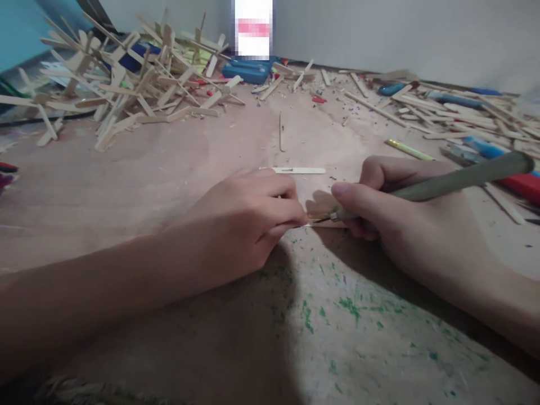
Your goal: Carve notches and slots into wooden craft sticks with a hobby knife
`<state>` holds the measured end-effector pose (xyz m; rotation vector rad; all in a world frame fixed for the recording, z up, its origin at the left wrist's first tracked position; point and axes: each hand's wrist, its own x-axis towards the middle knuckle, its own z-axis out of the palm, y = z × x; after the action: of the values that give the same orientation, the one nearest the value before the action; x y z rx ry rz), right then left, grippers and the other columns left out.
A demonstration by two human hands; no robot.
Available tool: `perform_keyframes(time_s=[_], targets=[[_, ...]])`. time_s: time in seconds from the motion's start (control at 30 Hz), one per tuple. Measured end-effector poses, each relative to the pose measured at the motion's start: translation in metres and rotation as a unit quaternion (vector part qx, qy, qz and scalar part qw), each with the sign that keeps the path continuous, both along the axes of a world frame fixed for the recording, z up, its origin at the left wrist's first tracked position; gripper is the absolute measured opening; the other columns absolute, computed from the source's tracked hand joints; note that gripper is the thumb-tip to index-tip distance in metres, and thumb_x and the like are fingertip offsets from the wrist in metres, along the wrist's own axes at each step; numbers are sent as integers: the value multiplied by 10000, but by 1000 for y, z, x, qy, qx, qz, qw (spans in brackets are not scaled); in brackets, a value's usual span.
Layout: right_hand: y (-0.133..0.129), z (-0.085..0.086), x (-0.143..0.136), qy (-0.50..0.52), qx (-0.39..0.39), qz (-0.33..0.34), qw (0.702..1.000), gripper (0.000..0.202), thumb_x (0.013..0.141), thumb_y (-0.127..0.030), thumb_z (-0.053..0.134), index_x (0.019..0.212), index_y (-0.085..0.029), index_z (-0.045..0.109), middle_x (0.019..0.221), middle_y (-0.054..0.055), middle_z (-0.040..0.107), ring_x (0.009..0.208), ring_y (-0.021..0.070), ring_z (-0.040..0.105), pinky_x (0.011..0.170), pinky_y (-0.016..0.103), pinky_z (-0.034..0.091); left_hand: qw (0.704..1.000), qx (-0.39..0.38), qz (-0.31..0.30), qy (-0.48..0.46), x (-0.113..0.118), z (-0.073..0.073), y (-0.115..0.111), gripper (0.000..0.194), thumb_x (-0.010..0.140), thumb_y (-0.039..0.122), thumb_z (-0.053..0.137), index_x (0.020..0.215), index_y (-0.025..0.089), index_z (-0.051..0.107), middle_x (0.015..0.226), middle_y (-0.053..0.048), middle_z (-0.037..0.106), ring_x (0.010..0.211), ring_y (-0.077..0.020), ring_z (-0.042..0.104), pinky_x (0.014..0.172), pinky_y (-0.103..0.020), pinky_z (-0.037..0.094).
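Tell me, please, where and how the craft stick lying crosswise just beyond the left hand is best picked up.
I'd pinch the craft stick near its rounded right end, coming from above and the right. That end lies free, while the left hand partly hides the other. It lies flat, so gripping its long edges, clear of the dark slot, looks surest.

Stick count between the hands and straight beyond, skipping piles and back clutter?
3. One stick between left hand and right hand; a pale stick just beyond the left hand; a third stick farther out, pointing away. Hands may hide others.
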<state>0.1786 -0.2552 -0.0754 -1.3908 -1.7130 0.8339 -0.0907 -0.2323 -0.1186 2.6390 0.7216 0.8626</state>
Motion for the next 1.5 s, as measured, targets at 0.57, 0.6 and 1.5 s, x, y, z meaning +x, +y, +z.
perform_keyframes(time_s=[0.57,0.6,1.5], targets=[[-1,3,-8,-38,25,-11,999,533,920,56,788,528,-248,590,534,-63,462,551,119,377,543,340,276,998,33,-2,51,-3,12,-9,330,1066,28,589,1024,247,833,1174,-24,850,1028,-220,781,1054,-432,515],[-1,3,-8,-41,22,-11,999,534,918,55,781,528,-251,583,536,-66,455,550,122,371,552,341,287,998,39,-3,57,-4,13,-10,303,1044,33,605,1016,242,823,1180,-30,845,1036,-224,776,1062,-431,510],[0,6,-16,-34,19,-43,998,631,861,225,748,476,-233,548,533,-60,404,591,127,391,585,378,282,994,67,-8,80,-4,15,-8,267,1088,45,623,1027,247,787,1203,-49,861,1106,-254,810,1029,-451,523]])
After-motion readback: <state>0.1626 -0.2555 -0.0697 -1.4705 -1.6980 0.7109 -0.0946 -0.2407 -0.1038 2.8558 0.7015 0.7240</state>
